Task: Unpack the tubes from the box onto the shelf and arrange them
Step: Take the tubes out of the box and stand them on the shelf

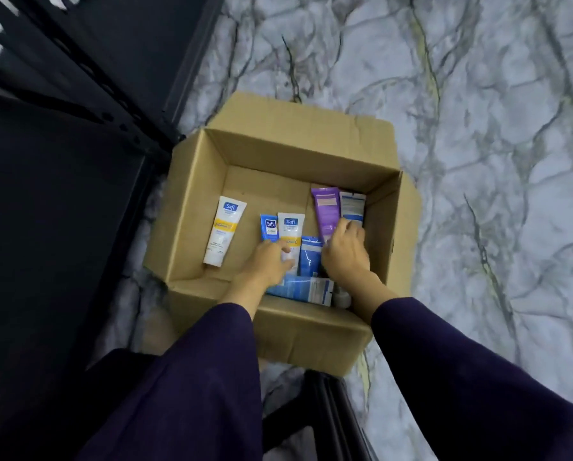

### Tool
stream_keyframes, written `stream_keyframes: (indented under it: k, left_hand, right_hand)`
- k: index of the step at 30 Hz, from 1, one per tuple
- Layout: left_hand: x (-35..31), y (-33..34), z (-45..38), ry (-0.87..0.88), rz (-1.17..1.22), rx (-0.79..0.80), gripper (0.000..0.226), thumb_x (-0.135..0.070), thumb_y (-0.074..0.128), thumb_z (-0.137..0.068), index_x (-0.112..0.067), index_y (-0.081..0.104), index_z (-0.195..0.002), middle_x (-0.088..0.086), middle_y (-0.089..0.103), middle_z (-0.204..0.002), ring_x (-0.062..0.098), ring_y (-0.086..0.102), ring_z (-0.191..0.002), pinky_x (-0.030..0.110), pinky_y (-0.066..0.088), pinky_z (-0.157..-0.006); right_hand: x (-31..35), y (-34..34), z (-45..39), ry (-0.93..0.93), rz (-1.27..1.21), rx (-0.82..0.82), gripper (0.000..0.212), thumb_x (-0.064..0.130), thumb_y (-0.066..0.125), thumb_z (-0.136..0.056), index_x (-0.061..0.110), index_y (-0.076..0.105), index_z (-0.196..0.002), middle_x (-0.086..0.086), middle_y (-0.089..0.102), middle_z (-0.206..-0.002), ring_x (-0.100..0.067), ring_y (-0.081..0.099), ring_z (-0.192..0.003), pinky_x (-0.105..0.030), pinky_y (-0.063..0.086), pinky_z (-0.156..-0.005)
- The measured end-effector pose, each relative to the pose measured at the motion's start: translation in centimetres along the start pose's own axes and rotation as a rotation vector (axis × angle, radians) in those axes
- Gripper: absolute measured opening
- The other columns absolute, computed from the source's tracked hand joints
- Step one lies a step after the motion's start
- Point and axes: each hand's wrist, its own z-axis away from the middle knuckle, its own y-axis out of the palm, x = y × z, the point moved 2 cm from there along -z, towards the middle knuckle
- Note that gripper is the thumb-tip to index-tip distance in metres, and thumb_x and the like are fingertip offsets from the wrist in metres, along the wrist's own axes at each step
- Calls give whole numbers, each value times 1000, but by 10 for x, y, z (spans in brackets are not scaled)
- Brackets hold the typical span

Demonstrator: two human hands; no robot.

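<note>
Dark purple sleeves (191, 377) fill the bottom of the frame, one at lower left and one at lower right, and both arms reach up into an open brown cardboard box (198, 181) that sits on a grey marble-patterned floor (478, 128) at the centre of the picture. Its flaps are folded outward. At the left of the box floor lies a white tube with a yellow band (224, 231), apart from the others. Toward the middle, a small blue tube (269, 226) lies just beside a second white tube with yellow band (291, 229); the left hand (267, 264) rests over their lower ends with its fingers curled down on them, though which tube it actually grips cannot be told. Right of these is a dark blue tube (310, 256), and along the near wall of the box lies a pale blue-and-white tube (306, 289), set crosswise. At the upper right of the box floor a purple tube (326, 211) leans beside a grey-white tube with a blue band (351, 206); the right hand (345, 247) covers their lower ends with fingers bent, touching both, its grip blurred. Black metal shelving (78, 94) fills the left side of the frame, next to the box.
</note>
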Motion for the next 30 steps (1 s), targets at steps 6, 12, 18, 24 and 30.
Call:
stream_keyframes:
  k: [6, 12, 18, 24, 30]
  left_hand:
    - [20, 22, 0, 123, -225, 187, 49, -36, 69, -84, -21, 54, -128, 3, 45, -130, 23, 40, -124, 35, 37, -101]
    - [25, 0, -2, 162, -173, 104, 36, -29, 62, -90, -15, 48, -120, 5, 48, -124, 23, 49, -113, 37, 42, -94]
    - [52, -33, 0, 61, -179, -32, 30, -25, 53, -95, -11, 35, -115, 11, 53, -116, 23, 53, -96, 35, 43, -80]
    - [63, -39, 7, 11, 110, -161, 47, -22, 51, -95, -19, 26, -135, 7, 46, -130, 25, 50, -118, 46, 45, -97]
    - [46, -57, 26, 77, 293, -270, 40, -23, 51, -94, -24, 31, -128, 6, 52, -121, 22, 56, -106, 42, 48, -92]
  right_hand:
    - [-1, 17, -11, 109, -41, 92, 60, 14, 63, -87, 8, 28, -136, -22, 28, -139, -37, 37, -127, -43, 45, -99]
    - [23, 13, -24, -94, -471, -48, 74, 17, 66, -84, 13, 21, -142, -12, 33, -136, -22, 43, -116, -28, 42, -86]
    - [21, 31, -31, -45, -196, 118, 70, 26, 69, -85, 6, 29, -138, -16, 35, -138, -31, 37, -128, -40, 41, -101]
    - [33, 39, -26, -65, 193, 133, 60, 23, 63, -87, -2, 34, -133, -22, 37, -132, -33, 39, -122, -37, 42, -98]
    - [34, 36, -18, -21, 24, 274, 69, 31, 69, -81, 6, 33, -135, -19, 37, -135, -34, 37, -126, -42, 43, -100]
